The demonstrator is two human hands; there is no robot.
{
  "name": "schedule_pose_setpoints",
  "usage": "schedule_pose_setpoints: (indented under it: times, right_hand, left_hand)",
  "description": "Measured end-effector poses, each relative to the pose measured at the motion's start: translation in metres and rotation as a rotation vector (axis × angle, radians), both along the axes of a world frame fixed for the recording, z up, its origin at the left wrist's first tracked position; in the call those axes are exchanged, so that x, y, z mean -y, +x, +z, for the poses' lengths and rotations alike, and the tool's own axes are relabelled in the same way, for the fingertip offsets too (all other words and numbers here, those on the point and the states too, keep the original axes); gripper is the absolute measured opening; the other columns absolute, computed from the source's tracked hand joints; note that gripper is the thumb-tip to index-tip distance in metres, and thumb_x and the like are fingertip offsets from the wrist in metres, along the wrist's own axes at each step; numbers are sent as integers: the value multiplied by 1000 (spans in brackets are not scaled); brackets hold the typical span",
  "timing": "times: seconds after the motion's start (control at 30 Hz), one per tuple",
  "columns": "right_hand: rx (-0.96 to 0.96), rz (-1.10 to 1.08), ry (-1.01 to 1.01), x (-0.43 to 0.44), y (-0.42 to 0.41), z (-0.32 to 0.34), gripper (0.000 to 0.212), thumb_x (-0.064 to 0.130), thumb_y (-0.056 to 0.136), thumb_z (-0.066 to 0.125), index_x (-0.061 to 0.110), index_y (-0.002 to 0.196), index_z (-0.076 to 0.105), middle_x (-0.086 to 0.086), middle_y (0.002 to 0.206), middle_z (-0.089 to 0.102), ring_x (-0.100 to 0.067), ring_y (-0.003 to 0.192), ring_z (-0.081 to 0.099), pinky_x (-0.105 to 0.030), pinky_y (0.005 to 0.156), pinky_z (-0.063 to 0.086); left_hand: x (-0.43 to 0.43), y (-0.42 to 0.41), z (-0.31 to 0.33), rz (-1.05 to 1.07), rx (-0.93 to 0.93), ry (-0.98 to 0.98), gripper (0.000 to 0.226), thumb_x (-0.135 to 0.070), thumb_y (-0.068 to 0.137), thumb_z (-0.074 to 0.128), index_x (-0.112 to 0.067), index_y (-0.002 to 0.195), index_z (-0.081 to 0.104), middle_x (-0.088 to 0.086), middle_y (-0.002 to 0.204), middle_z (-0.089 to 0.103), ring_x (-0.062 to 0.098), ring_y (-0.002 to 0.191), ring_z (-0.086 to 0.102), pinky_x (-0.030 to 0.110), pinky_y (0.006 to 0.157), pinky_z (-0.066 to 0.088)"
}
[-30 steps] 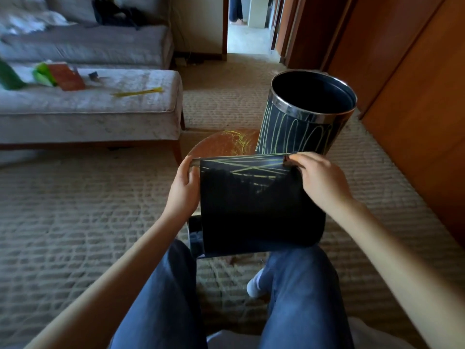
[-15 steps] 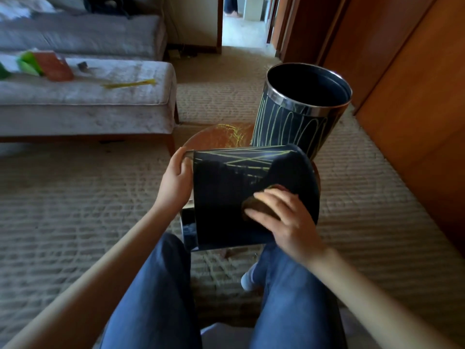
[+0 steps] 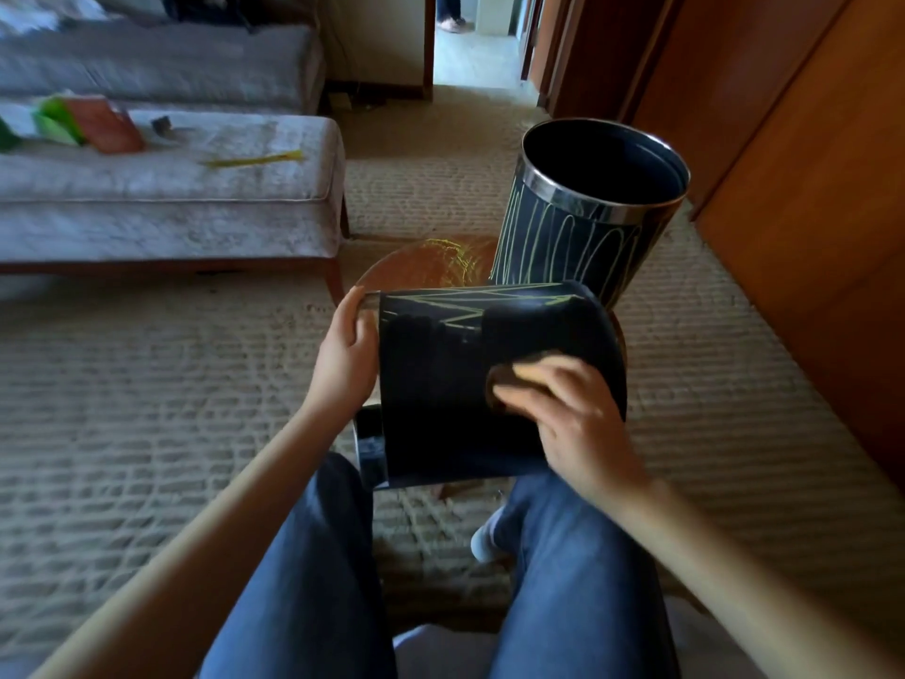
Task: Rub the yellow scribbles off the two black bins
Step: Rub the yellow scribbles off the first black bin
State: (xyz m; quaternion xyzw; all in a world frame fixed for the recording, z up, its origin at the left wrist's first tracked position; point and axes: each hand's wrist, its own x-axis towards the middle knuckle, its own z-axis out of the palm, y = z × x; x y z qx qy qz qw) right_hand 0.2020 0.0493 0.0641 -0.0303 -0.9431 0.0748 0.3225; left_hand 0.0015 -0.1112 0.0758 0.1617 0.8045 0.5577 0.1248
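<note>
A black bin [image 3: 440, 384] lies on its side across my knees, its mouth to the left, with yellow scribbles along its far upper edge. My left hand [image 3: 345, 355] grips its metal rim. My right hand [image 3: 573, 414] presses a small dark sponge [image 3: 504, 384] against the bin's side, right of centre. A second black bin [image 3: 587, 227] stands upright behind it on a round wooden stool [image 3: 421, 267]. Yellow looping lines cover this bin's side below its chrome rim. The stool top also carries yellow scribbles.
A pale upholstered bench [image 3: 171, 188] stands to the left with green and orange items and a yellow stick [image 3: 254, 160] on it. Wooden cupboard doors [image 3: 808, 188] line the right. Ribbed carpet [image 3: 147, 409] covers the floor. A doorway [image 3: 475, 41] opens at the back.
My right hand came down from the bin's far edge to its side with the sponge and has kept rubbing there. The left hand stays on the rim.
</note>
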Motion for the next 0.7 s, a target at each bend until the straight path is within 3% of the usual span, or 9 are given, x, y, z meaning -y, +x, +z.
schedule_pose_setpoints:
  times: [0.13,0.23,0.4,0.53,0.7]
  right_hand:
    - [93,214,213,11,35,-31,22,12,96,57,17,107,76,-4,114,71,-22,108,57,-42,93,47]
    - [68,246,272,10,24,-27,23,12,100,55,18,110,75,-4,115,70,-24,103,59,-38,91,47]
    - [-45,132,125,19,-38,14,34,1,99,45,15,105,76,-7,106,71,-30,91,62,-41,77,51]
    - [48,4,-32,6,-89,38,39,-10,78,49,10,98,76,-9,96,72,-35,79,61,-49,69,54]
    - [-25,17,-34,27,-55,21,32,-1,88,51,13,101,77,-7,103,70,-33,91,61,-43,80,49]
  left_hand:
    - [-1,-3,1,0,0,-5,44,-26,106,36,-21,150,38,2,150,47,17,139,42,32,116,30]
    - [4,3,-4,-4,-52,-6,45,-25,106,36,-19,150,37,1,153,44,14,141,38,28,116,27]
    - [7,9,-6,-2,-53,46,44,-23,106,37,-17,150,38,2,153,44,13,142,38,27,118,26]
    - [17,19,-11,-47,-82,69,45,-22,107,35,-18,152,35,1,156,40,11,144,34,31,121,24]
    - [20,17,-15,-68,-71,111,45,-12,107,32,-14,152,33,4,157,37,12,146,31,25,120,21]
